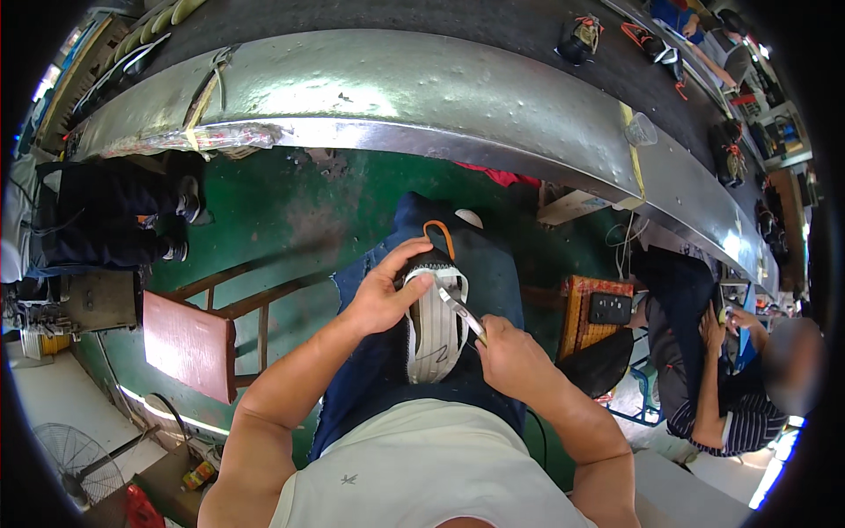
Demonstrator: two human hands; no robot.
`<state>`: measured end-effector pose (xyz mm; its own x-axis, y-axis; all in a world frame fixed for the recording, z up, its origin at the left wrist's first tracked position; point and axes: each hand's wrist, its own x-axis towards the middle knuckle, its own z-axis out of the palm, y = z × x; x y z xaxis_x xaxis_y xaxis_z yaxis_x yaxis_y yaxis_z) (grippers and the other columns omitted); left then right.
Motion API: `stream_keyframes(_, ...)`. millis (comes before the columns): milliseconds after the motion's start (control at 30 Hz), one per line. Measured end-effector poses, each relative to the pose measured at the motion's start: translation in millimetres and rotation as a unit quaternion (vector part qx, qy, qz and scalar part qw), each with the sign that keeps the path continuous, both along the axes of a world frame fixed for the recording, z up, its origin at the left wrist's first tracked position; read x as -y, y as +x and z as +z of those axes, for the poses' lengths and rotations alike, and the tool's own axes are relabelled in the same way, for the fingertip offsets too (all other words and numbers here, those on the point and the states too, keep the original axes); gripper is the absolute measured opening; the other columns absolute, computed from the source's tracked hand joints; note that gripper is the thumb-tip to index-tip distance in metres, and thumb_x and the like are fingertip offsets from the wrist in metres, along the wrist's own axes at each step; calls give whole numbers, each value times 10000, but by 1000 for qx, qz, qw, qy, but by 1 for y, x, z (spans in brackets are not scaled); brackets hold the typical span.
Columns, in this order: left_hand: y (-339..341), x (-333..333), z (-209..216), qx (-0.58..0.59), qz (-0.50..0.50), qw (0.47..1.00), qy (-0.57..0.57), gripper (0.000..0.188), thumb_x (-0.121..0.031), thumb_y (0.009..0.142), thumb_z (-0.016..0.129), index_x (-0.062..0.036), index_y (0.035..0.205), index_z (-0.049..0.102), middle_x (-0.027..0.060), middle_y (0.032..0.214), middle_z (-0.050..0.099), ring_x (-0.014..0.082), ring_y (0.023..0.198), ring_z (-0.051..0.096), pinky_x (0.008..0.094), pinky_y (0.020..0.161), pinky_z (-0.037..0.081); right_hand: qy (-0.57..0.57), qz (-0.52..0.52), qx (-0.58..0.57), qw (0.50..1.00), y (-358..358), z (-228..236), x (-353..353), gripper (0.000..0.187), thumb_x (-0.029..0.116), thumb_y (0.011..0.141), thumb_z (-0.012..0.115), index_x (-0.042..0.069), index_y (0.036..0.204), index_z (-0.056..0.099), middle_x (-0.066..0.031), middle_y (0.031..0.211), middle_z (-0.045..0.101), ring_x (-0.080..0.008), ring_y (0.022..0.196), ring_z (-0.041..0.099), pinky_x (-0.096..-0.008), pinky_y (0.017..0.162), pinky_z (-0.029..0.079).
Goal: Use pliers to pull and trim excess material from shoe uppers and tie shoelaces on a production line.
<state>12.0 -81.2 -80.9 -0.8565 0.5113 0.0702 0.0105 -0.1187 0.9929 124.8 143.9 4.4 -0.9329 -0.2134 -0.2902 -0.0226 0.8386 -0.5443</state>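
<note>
On my lap lies a shoe (429, 352), its pale, ribbed underside turned up, with a dark pen mark near the close end and white edging round the rim. A thin orange loop (439, 231) stands out from its far, black end. My left hand (393, 289) is closed on that far end, thumb pressed on the white edging. In my right hand (515, 356) is a slim silver metal hand tool (459, 311), its tip touching the shoe beside my left thumb; its exact kind I cannot make out.
A long metal-edged conveyor (396, 84) crosses ahead, carrying black-and-orange shoes (580, 40). Left is a brown-topped stool (189, 343); right, a woven seat (585, 321) holding a black object. Co-workers (726, 378) sit at right, and another person's legs (106, 216) show at left. A fan (79, 465) stands lower left.
</note>
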Motion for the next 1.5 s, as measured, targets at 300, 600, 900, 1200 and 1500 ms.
stream_keyframes(300,-4,-7,-7,57,6,998,-9,461,-33,993,607,-45,1443,507,87,1433,536,169,1308,501,325,1122,373,-246,-117,6,962,-24,14,-1,279,248,1009,592,-29,1041,601,-183,777,663,-371,758,673,-443,724,516)
stream_keyframes(600,42,16,35,148,-7,909,-390,536,-249,977,572,-4,1446,490,306,1388,536,438,1294,533,422,1088,433,-199,-206,-7,958,4,-61,8,543,458,882,738,-31,1064,588,-213,894,698,-380,844,708,-408,762,537)
stream_keyframes(900,64,15,3,164,-27,971,-173,726,78,783,519,13,1502,435,115,1347,611,186,1269,549,324,1112,399,-310,-225,45,923,45,-108,8,343,204,909,670,-28,1146,580,-144,855,684,-218,768,669,-366,724,532)
stream_keyframes(1200,77,-13,-40,215,-173,948,-157,982,1,777,623,-9,1625,129,159,1563,397,215,1423,399,306,1176,302,-296,-247,99,917,74,-88,-51,340,211,956,634,-38,1176,562,-156,902,723,-294,819,716,-406,788,550)
stream_keyframes(1500,102,-26,-37,156,-145,956,-201,1081,-6,806,705,-10,1626,1,213,1660,207,236,1512,257,311,1223,191,50,55,-80,994,72,-35,-56,334,201,936,613,-38,1168,598,-233,941,695,-458,897,673,-503,818,541)
